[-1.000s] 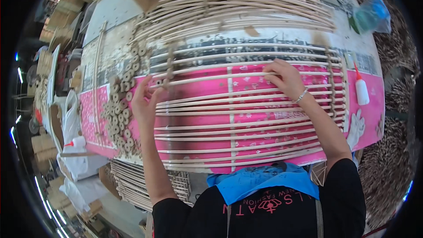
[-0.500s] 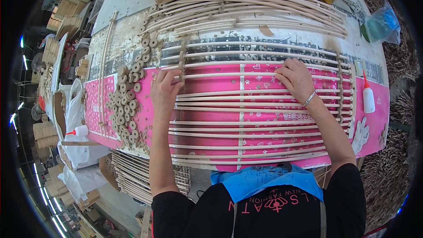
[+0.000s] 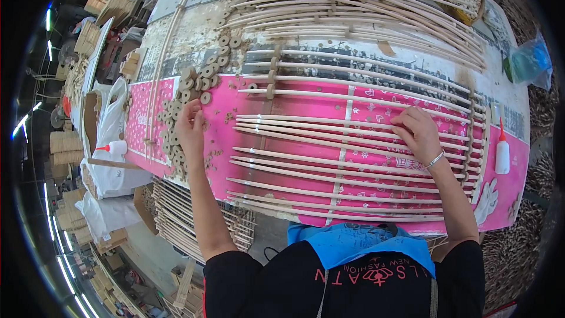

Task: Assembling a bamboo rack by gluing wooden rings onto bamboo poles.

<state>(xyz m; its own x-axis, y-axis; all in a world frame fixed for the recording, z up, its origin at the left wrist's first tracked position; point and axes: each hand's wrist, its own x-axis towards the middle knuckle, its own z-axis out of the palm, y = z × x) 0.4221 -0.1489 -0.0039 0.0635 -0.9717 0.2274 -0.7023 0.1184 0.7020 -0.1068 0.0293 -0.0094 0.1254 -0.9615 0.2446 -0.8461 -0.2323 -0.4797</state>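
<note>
My left hand (image 3: 190, 126) is at the right side of a pile of round wooden rings (image 3: 172, 119), fingers curled together. What they hold, if anything, is hidden. My right hand (image 3: 416, 132) pinches a pale wooden rod (image 3: 318, 122) among a row of long rods lying left to right. Along their right ends, the rods run through a line of rings (image 3: 471, 123). At the left, a small stack of rings (image 3: 272, 76) sits on the farther rods, and a single ring (image 3: 253, 88) lies by a rod end. The nearer rods have bare left ends.
Bundles of rods (image 3: 365, 9) lie at the far side of the table. White glue bottles with red tips stand at right (image 3: 502, 154) and lie at left (image 3: 118, 148). A white glove (image 3: 487, 200) rests near the right edge. Slatted wooden panels (image 3: 182, 218) are below the table's left.
My left hand has left the rod ends and moved left to the ring pile. My right hand has shifted to a nearer rod. The whole view has turned slightly.
</note>
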